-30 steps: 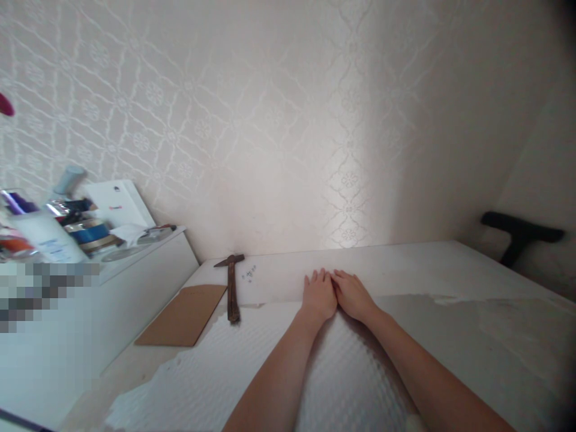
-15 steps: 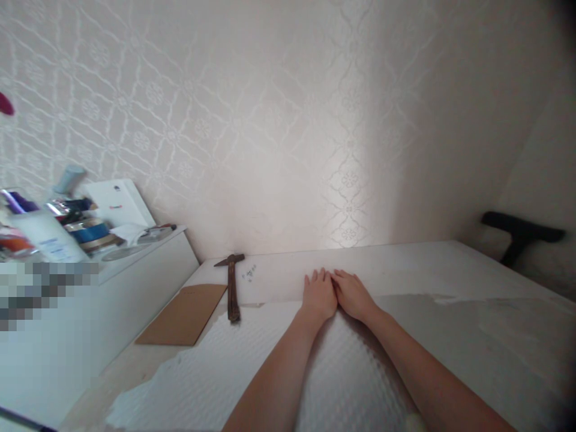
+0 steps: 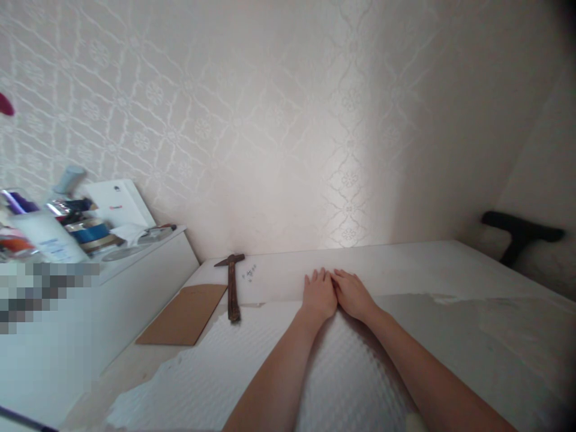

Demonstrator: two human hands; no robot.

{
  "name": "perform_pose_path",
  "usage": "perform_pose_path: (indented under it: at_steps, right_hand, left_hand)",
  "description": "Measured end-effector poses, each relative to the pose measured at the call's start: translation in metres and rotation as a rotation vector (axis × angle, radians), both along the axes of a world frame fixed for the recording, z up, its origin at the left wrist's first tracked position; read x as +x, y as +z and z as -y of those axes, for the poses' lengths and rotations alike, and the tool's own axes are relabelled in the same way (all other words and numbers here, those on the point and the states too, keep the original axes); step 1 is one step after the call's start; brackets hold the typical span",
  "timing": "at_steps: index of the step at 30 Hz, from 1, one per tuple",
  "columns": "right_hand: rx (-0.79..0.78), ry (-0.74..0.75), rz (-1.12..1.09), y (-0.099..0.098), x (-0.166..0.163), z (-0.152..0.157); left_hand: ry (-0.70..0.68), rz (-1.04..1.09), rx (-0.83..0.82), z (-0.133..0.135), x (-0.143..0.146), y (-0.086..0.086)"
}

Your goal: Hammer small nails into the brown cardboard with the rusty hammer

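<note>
My left hand (image 3: 319, 294) lies palm down on the white tabletop (image 3: 274, 279), fingers stretched forward and a little apart. Right beside it rests my right hand (image 3: 353, 294), also palm down, its inner edge touching the left. Neither hand shows anything held. Beneath my wrists and forearms spreads a white textured sheet (image 3: 355, 366) with a torn-looking edge. To the left lie a hammer (image 3: 232, 288) with a wooden handle, a small scatter of tiny dark pieces (image 3: 249, 273), too small to name for sure, and a flat brown board (image 3: 182, 315).
A white cabinet (image 3: 148, 288) on the left carries a white box (image 3: 119, 204), a pale bottle (image 3: 51, 237) and several other small items. At the right stands a black T-shaped object (image 3: 519, 231). Patterned wallpaper (image 3: 270, 132) covers the wall behind the table.
</note>
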State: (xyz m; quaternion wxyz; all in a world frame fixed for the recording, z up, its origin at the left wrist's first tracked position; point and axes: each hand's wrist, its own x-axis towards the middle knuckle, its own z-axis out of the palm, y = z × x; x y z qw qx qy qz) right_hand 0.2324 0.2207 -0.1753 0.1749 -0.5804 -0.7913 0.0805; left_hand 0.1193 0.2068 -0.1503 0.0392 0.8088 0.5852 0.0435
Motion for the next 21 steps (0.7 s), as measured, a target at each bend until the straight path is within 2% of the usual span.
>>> perform_pose_path:
  at_steps: [21]
  right_hand:
    - [-0.012, 0.002, 0.008, 0.0006, 0.0005, -0.0001]
  left_hand:
    - [0.001, -0.009, 0.011, -0.0007, -0.0002, -0.0012]
